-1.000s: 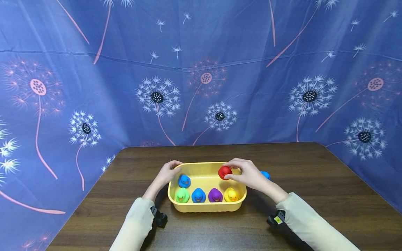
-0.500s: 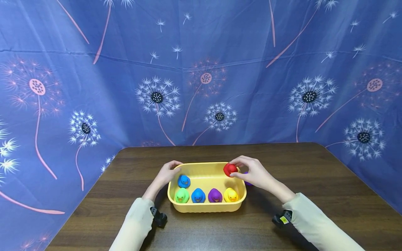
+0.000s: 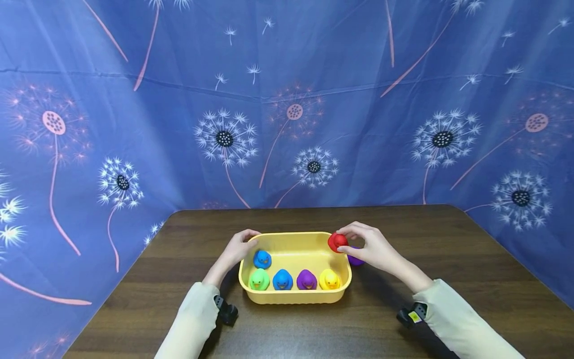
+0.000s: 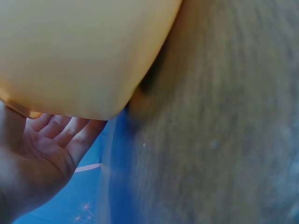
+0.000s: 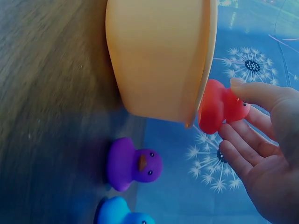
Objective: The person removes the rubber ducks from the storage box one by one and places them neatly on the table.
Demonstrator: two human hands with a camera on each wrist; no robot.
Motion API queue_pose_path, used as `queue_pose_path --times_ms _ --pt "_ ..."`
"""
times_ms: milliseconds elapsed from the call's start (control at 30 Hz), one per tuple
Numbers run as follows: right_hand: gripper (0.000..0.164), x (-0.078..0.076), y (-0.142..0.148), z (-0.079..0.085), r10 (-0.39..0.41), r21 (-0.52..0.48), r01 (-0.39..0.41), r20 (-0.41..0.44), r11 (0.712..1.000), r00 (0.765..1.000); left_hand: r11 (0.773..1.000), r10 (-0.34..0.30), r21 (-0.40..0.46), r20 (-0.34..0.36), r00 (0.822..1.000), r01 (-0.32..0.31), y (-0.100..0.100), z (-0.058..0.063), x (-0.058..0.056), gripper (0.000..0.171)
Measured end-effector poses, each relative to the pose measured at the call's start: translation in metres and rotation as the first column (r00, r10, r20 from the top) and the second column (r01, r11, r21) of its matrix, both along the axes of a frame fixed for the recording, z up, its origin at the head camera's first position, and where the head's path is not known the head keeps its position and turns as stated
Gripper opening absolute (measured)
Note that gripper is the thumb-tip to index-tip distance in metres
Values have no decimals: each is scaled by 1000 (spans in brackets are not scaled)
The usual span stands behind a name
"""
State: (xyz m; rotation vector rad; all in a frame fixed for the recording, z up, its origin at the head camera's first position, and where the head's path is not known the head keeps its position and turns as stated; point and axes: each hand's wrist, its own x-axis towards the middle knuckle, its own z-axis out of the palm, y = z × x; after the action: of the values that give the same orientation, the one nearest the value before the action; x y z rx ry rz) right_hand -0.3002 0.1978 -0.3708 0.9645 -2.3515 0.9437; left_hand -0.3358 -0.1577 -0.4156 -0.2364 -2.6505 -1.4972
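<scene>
My right hand (image 3: 373,249) pinches a red rubber duck (image 3: 336,243) between thumb and fingers, at the back right rim of a yellow plastic tub (image 3: 296,297). In the right wrist view the duck (image 5: 212,107) is level with the rim, above the table. My left hand (image 3: 234,250) holds the tub's back left corner, its fingers partly hidden behind the wall in the left wrist view. Inside the tub a green duck (image 3: 259,280), a blue duck (image 3: 282,280), a purple duck (image 3: 307,280) and a yellow duck (image 3: 329,279) line the front. Another blue duck (image 3: 262,259) sits behind the green one.
Outside the tub's right end, a second purple duck (image 5: 122,164) stands on the brown wooden table (image 3: 430,249), with a light blue duck (image 5: 117,212) beside it. A blue curtain (image 3: 358,124) with dandelion prints hangs behind the table.
My right hand has moved right with the red duck, from over the tub's inside to its right rim. The outer purple duck has come into view. My left hand stays in place.
</scene>
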Motion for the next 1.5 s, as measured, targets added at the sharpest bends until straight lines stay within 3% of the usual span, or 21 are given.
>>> queue_pose_path --times_ms 333,1167,1500 --pt "37 1 13 2 -35 9 35 6 999 999 1000 -3 -1 16 1000 3 0 1 -4 23" --pt "37 1 41 -10 -82 5 82 -17 997 996 1000 1 -16 6 1000 -1 -2 3 -2 24" --pt "37 1 57 -17 -153 31 154 -33 988 988 1000 6 -19 16 1000 -6 -1 2 -2 23"
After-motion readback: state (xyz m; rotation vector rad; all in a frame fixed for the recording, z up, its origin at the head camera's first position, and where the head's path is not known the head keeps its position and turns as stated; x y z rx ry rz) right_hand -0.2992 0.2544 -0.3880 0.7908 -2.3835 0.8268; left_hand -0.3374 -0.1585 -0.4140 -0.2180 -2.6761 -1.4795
